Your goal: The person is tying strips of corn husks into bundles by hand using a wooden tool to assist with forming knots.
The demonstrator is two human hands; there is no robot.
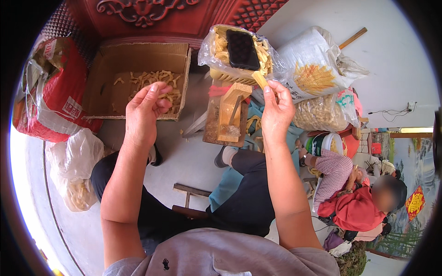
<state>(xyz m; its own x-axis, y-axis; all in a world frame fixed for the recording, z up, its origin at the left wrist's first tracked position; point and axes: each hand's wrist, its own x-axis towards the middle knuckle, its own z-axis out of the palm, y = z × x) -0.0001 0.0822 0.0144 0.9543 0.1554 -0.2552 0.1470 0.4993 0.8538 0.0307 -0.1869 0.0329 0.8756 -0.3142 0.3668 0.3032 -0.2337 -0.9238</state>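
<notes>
My right hand (277, 108) pinches a flat, pale yellow ridged strip (260, 80) between thumb and fingers. The strip slants up and left, just above a wooden block stand (228, 117) with a dark metal bar across it. On the left, my left hand (148, 103) hovers over the near side of a cardboard box (103, 78), thumb and fingers closed together. Whatever they may hold is hidden. Inside that box lie many small pale forked pieces (159, 78). Behind the block, a plastic-lined basket (216, 76) holds more yellow pieces (264, 55), with a black phone (243, 49) on top.
A red sack (57, 92) and a clear bag (76, 161) stand at the left. White sacks (308, 60) and a bag of pale pieces (322, 112) crowd the right, beside a white bucket (329, 142). A person in red (357, 207) sits at the right. A carved red panel (184, 23) rises behind.
</notes>
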